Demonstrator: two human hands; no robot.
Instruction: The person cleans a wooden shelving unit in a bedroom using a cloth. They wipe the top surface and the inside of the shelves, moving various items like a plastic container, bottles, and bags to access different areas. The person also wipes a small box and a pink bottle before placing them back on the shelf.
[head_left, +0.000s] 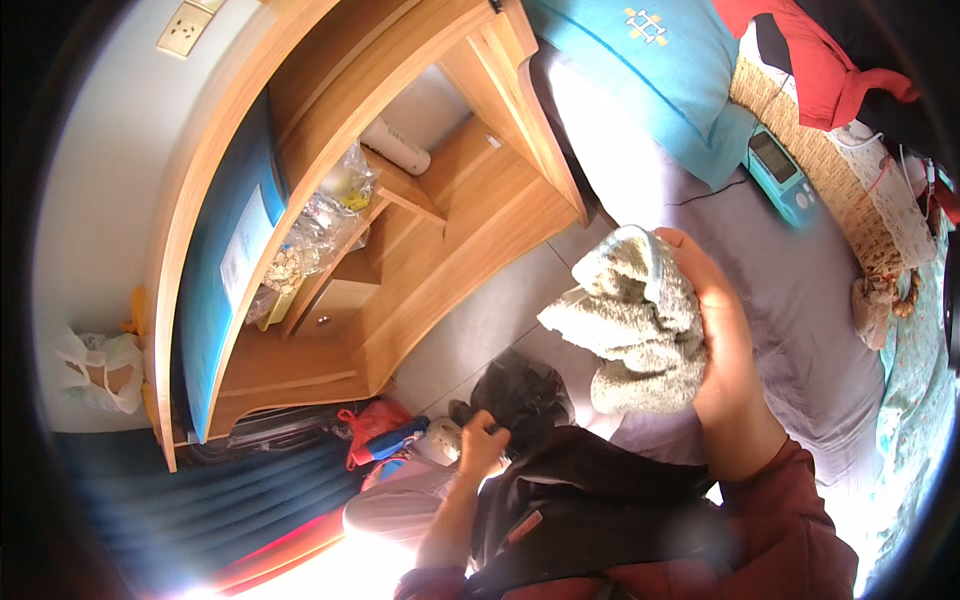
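Note:
A crumpled grey-white cloth is gripped in my right hand, raised above the floor beside the bed. Lower down, near my lap, my left hand has its fingers curled at the edge of a dark bundle, which looks like a black plastic bag. Whether the fingers hold that bundle I cannot tell. A pale clog-like shoe lies just left of the left hand.
A wooden shelf unit with clear plastic bags stands at the left. The bed on the right bears a blue pillow and a turquoise device. A red bag lies on the floor.

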